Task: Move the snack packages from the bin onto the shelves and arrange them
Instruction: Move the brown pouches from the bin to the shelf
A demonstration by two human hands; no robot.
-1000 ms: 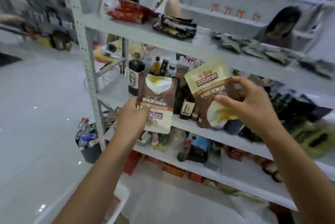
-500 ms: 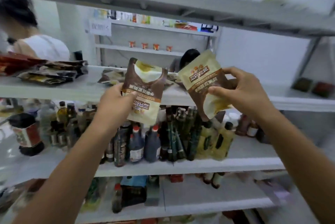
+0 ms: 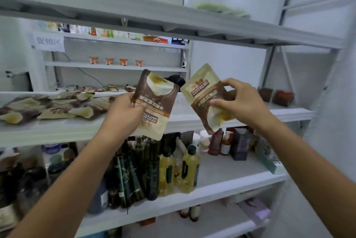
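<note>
My left hand [image 3: 123,111] grips a brown and cream snack pouch [image 3: 156,101], held upside down in front of the middle shelf [image 3: 188,120]. My right hand [image 3: 240,101] pinches a second, matching snack pouch [image 3: 206,95], tilted, a little to the right of the first. The two pouches are apart by a narrow gap. Both hover at the shelf's front edge. Several similar pouches [image 3: 48,107] lie flat on the left part of that shelf. The bin is out of view.
The shelf below holds several bottles of oil [image 3: 179,170] and dark bottles [image 3: 134,176]. Two dark red packs [image 3: 275,95] sit at the far right of the middle shelf. An upper shelf [image 3: 154,14] runs overhead. A second rack [image 3: 115,64] stands behind.
The view has swung right and up from the rack's left end to the middle shelf. Both hands, each still holding its pouch, have risen to that shelf's front edge.
</note>
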